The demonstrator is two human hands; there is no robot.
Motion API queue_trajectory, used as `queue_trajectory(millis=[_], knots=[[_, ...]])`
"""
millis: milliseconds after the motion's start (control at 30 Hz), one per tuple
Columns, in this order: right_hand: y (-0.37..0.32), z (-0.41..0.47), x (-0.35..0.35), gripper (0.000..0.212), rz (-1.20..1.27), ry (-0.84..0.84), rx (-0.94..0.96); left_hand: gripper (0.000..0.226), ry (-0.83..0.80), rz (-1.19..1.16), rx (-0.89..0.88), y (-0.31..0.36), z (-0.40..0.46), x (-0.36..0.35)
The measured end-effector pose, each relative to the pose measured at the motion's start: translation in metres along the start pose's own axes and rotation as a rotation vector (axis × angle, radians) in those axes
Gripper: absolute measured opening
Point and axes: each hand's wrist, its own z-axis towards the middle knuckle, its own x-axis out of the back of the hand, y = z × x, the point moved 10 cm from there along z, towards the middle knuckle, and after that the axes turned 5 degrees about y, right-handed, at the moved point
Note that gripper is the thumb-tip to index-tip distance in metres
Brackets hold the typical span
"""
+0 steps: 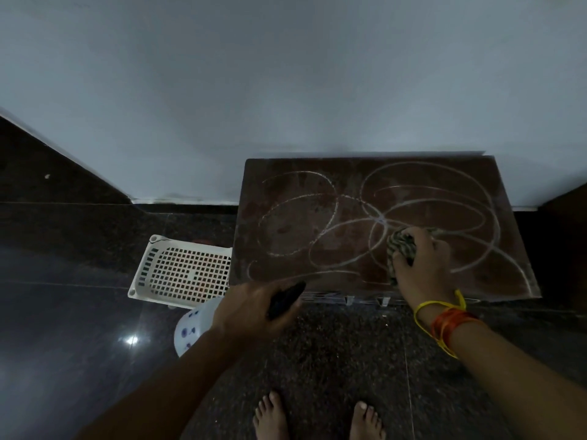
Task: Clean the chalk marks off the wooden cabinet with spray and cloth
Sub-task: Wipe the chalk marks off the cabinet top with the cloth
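Head view: my right hand (pixel 422 265) is down on the cabinet (pixel 286 230) top, fingers curled round a bunched cloth (pixel 401 246), pressing it onto the wood near the front edge, right of centre. Cloth is striped, dark and pale, partly hidden under the fingers. Yellow and orange threads (pixel 444 322) on that wrist. My left hand (pixel 251 308) grips the spray bottle (pixel 193 325) by its black trigger head (pixel 286 300), nozzle pointing at the cabinet front edge; white bottle body hangs below the hand, over the floor, not touching the cabinet. Chalk marks (pixel 374 217), looping white ovals, cover most of the top, overlapping; the cloth sits on one crossing of lines. Cabinet stands against the pale wall (pixel 286 90). White perforated basket (pixel 181 271) on the dark floor (pixel 63 296), just beside the cabinet's left side. My bare feet (pixel 271 417) at the bottom, well apart from the cabinet.
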Motion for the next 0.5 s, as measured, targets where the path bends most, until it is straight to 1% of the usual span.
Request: queue_trajectory(millis=[133,167,200,300,333,500], knots=[[-0.01,-0.003,-0.008,0.037,-0.012,0.005,0.015,0.066,-0.049,0.08,0.077,-0.026,-0.016,0.009],[-0.013,-0.004,-0.011,0.036,-0.013,0.002,0.021,0.067,-0.052,0.088,0.104,-0.033,-0.02,0.012],[-0.016,-0.005,-0.014,0.036,-0.011,-0.006,0.024,0.063,-0.053,0.083,0.138,-0.041,-0.024,0.015],[-0.024,-0.009,-0.022,0.037,-0.005,-0.018,0.036,0.035,-0.041,0.078,0.254,-0.066,-0.036,0.026],[-0.027,-0.01,-0.025,0.037,-0.003,-0.014,0.041,0.032,-0.028,0.087,0.287,-0.073,-0.039,0.031],[-0.045,-0.019,-0.042,0.036,-0.02,-0.029,0.063,0.034,0.091,0.032,0.456,-0.106,-0.051,0.056]])
